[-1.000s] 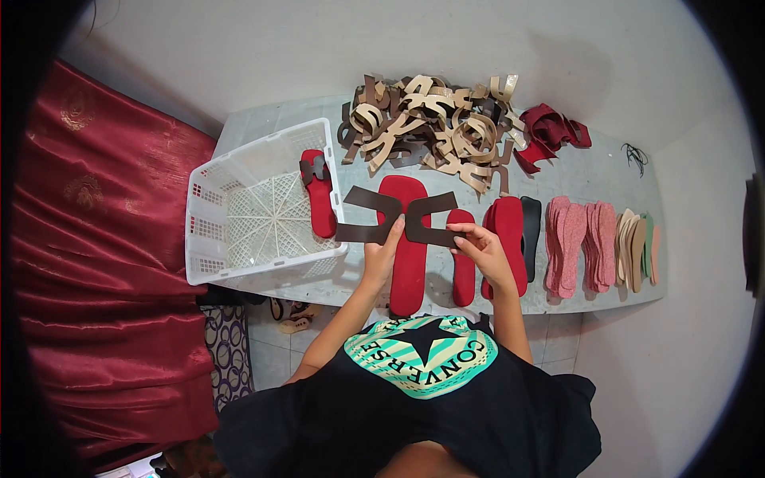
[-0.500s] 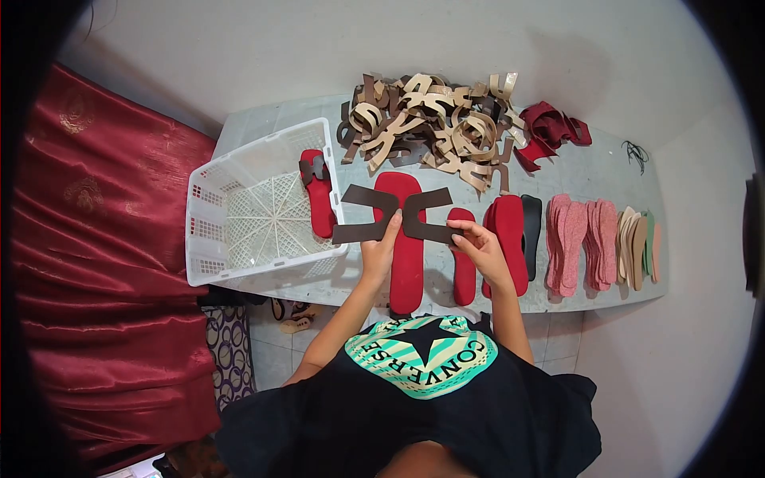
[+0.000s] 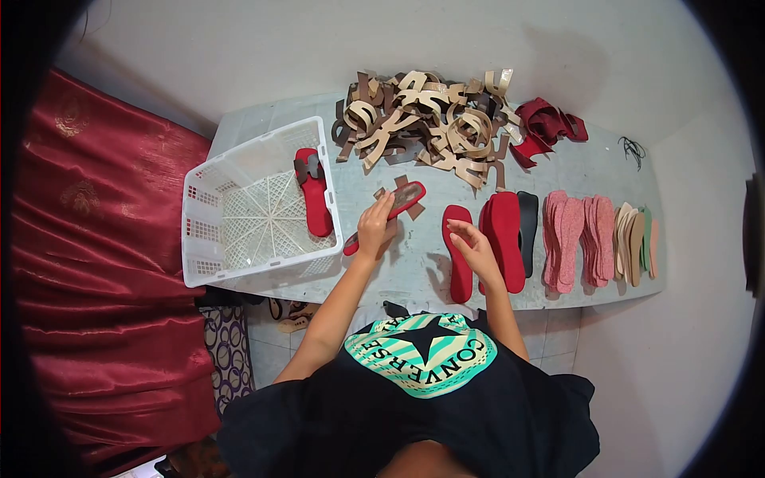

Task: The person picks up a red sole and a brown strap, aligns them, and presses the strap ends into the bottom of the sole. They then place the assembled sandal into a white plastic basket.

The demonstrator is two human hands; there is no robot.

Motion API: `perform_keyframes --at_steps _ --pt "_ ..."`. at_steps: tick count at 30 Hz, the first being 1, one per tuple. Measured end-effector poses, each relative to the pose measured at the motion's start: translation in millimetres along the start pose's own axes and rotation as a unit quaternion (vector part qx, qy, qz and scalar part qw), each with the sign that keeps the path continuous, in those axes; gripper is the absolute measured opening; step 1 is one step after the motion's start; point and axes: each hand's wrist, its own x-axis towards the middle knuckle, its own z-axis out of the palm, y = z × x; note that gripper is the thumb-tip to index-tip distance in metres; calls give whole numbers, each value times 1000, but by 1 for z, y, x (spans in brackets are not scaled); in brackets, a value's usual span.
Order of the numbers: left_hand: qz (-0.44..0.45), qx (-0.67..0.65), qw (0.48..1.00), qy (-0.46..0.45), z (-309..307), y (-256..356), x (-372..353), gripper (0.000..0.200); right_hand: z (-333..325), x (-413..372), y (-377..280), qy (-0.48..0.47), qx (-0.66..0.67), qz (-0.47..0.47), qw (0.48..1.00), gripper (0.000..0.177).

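Observation:
My left hand [image 3: 374,225] is closed around a red insole [image 3: 409,193] turned over, its brown underside up. A brown H-shaped strap [image 3: 417,210] lies against it, its ends sticking out past the edges. Most of that insole's middle is covered by my hand. My right hand [image 3: 478,248] has its fingertips on a second red insole [image 3: 457,227], red face up, seemingly pinched at its right edge and tilted off the table. To its right stands a stack of red insoles [image 3: 504,239].
A white plastic basket [image 3: 312,253] at left holds a red insole with a brown strap [image 3: 317,199]. Behind lies a heap of beige and brown straps [image 3: 430,119] beside dark red straps [image 3: 550,131]. Black [image 3: 527,231], pink [image 3: 564,239] and beige insoles [image 3: 635,243] line the right side.
The insole and brown strap, earlier held flat in front of me, have been turned over and shifted in my left hand. My right hand has let go of the strap and moved to the other red insole.

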Motion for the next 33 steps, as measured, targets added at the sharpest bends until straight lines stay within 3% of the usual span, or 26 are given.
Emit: perform_keyframes --at_steps 4,8,11,13,17,19,23,28,33 --pt "54 38 995 -77 20 -19 -29 50 -5 -4 23 0 -6 25 1000 29" --pt "53 10 989 -135 33 -22 -61 49 -9 -12 48 3 -22 41 999 26" --pt "101 51 979 -166 40 -21 -85 46 -8 -18 55 27 -129 -6 991 26" --pt "100 48 978 -176 42 -17 -94 44 -5 -20 44 -8 -330 -89 940 35" --pt "73 40 981 -177 41 -15 -98 43 3 -20 57 -66 -411 -123 901 49" --pt "65 31 981 -181 41 -16 -98 43 9 -16 65 -111 -458 -190 861 56" --pt "58 30 982 -175 42 -15 -99 43 16 2 77 -150 -481 -247 828 57" --pt "49 36 983 -175 41 -14 -98 43 23 23 92 -192 -471 -327 796 45" --pt "50 37 978 -200 39 -12 -98 44 23 23 104 -182 -496 -341 778 40"
